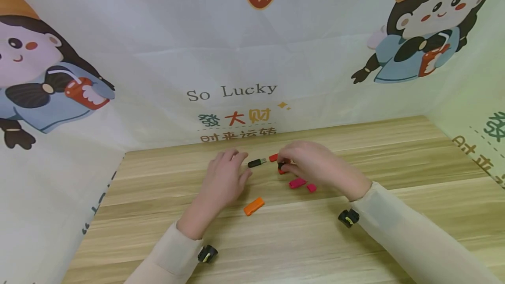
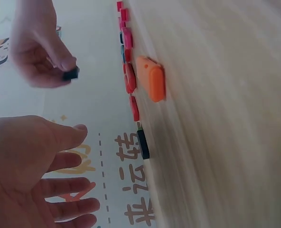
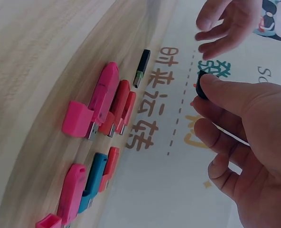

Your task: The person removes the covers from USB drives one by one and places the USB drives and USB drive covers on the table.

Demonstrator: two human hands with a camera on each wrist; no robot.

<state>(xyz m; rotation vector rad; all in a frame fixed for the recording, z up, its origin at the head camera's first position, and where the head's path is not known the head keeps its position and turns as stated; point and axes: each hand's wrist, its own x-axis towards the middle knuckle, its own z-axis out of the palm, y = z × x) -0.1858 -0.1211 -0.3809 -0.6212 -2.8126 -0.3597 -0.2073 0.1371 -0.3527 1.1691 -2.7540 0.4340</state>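
My right hand (image 1: 309, 161) is raised over the row of USB sticks and pinches a small black cap (image 3: 201, 85) between thumb and forefinger. A black USB stick (image 1: 256, 163) lies uncapped on the table, its metal plug pointing right. Just left of that stick, my left hand (image 1: 225, 181) is held above the table with fingers apart and nothing in them. In the right wrist view, a pink USB stick (image 3: 105, 90) lies beside two red ones, a large pink cap (image 3: 77, 118) at its plug end. Most of the sticks are hidden behind my right hand in the head view.
An orange USB stick (image 1: 254, 206) lies nearer me on the wooden table (image 1: 276, 244). A teal stick (image 3: 94, 173), another pink one (image 3: 71, 192) and a red one (image 3: 110, 164) form a second group. A printed cloth (image 1: 158, 78) hangs behind the table.
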